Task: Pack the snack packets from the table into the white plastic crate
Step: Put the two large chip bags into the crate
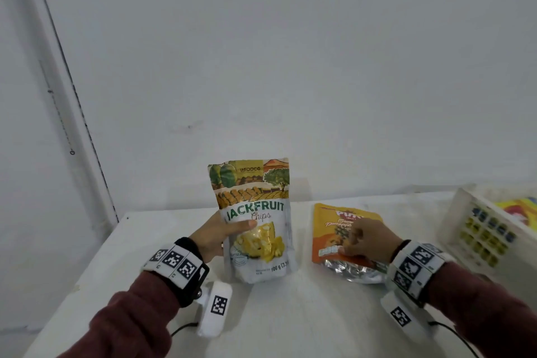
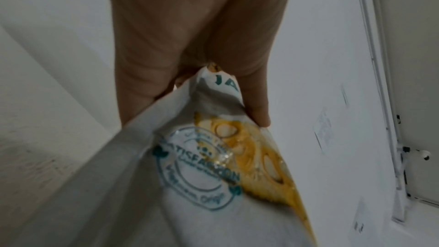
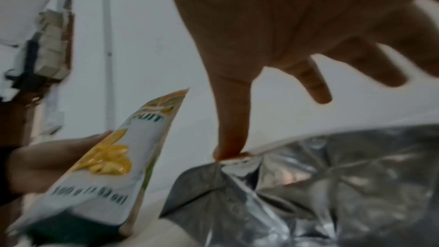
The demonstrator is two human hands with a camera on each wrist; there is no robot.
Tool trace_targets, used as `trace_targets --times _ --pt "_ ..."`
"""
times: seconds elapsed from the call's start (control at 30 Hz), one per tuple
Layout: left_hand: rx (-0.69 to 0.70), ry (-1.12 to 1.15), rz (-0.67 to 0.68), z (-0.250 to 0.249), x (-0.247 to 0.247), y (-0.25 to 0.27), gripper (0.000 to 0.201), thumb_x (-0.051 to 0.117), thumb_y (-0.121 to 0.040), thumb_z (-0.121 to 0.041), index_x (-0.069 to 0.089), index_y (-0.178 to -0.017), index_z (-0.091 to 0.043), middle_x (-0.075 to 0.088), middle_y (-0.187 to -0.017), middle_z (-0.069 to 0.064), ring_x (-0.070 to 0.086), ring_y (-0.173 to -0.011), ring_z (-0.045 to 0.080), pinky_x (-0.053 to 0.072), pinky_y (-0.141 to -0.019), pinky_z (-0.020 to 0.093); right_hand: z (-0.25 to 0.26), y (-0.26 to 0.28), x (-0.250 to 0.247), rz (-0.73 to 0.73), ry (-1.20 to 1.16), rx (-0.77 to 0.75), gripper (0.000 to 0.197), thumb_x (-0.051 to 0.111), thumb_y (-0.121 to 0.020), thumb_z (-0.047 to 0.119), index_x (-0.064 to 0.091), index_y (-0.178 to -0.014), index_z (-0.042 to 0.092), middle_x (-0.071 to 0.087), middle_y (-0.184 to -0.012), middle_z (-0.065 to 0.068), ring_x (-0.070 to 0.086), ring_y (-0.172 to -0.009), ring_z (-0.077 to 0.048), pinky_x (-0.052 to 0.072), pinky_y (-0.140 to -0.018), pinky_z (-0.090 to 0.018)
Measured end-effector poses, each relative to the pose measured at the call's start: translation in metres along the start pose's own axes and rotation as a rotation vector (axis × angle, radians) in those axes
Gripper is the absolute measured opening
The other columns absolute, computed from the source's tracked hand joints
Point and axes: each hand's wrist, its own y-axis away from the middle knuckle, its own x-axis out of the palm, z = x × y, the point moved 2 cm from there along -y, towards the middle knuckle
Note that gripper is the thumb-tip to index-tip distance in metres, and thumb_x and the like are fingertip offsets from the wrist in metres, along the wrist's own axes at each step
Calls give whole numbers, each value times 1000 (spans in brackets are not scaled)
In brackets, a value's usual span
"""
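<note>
My left hand [image 1: 225,234] holds a white and yellow jackfruit chips packet [image 1: 258,212] upright above the white table [image 1: 290,314], thumb across its front. In the left wrist view the thumb [image 2: 256,104] pinches the packet [image 2: 202,176] against the palm. To the right, an orange pineapple snack packet [image 1: 328,229] lies flat on the table. My right hand [image 1: 369,238] hovers over it with fingers spread. Its thumb [image 3: 232,129] presses the packet's edge beside the silver base [image 3: 308,185]. The white plastic crate [image 1: 462,206] stands at the far right.
Colourful packets [image 1: 520,206] lie inside the crate, seen through its perforated wall. A white wall rises just behind the table. The table's left edge [image 1: 87,264] drops off beside my left forearm. Black cables trail from both wrist cameras.
</note>
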Motion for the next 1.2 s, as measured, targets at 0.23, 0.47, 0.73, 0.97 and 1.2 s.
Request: trace_targets --times 0.23,0.47,0.73,0.97,1.2 --pt "44 95 -122 1 2 5 79 87 -53 -35 57 -120 -7 66 -115 16 65 -104 33 46 -94 57 -22 23 0 121 -47 395 110 67 -67 63 12 -143 6 36 -145 -10 40 -131 -27 36 -107 -36" --pt "83 103 -140 -8 23 4 48 70 -73 -20 59 -119 -9 69 -112 12 67 -100 31 50 -91 52 -23 50 -8 39 -382 298 78 81 -68 21 43 -136 15 56 -101 2 54 -76 -10 46 -55 -7" --pt "357 197 -24 -61 98 4 54 63 -78 -16 48 -130 -10 66 -119 7 66 -103 26 57 -75 44 -31 111 -65 -237 -543 64 70 73 -69 -6 49 -133 7 54 -132 -6 51 -121 -18 47 -94 -28" --pt "462 287 -51 -102 212 11 89 61 -84 -11 1 -144 -36 57 -125 -4 61 -106 15 58 -73 37 -74 208 -157 -525 -472 -51 69 70 -73 -3 45 -136 12 49 -137 -1 46 -124 -10 39 -95 -19" --pt "456 244 70 -132 345 13 87 59 -86 -12 2 -145 -41 41 -142 -5 54 -120 17 53 -89 37 -178 289 -228 -672 -494 -29 64 68 -76 -4 49 -134 16 54 -128 -1 52 -116 -14 47 -97 -34"
